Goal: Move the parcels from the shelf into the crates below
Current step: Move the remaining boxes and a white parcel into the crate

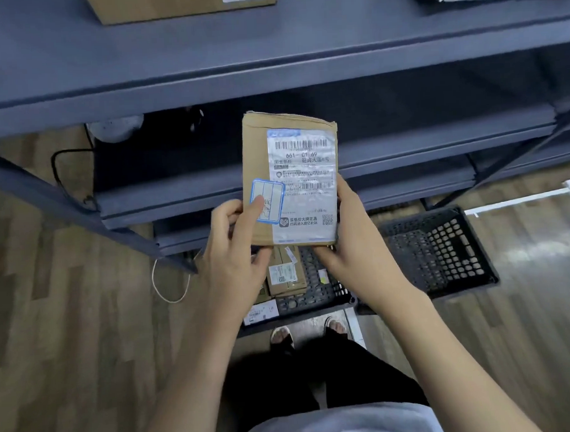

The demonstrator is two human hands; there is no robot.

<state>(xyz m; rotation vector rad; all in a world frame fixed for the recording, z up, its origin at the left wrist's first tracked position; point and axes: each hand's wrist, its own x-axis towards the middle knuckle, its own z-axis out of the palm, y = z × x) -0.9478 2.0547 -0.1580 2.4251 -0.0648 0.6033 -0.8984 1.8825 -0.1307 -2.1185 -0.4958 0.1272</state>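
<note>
Parcel: flat brown cardboard parcel (288,179) with white label, which we hold above the black crate (438,251).
Hands: our left hand (236,247) and right hand (353,235) grip its lower corners.

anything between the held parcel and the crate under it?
Nothing solid. In the head view, the held parcel, gripped by left hand and right hand, hangs over the crate, which already holds parcels.

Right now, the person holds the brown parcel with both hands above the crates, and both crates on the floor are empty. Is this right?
Not quite. Both hands, left hand and right hand, do hold the brown parcel, but only the right crate looks empty. The head view shows parcels already lying in the left crate.
</note>
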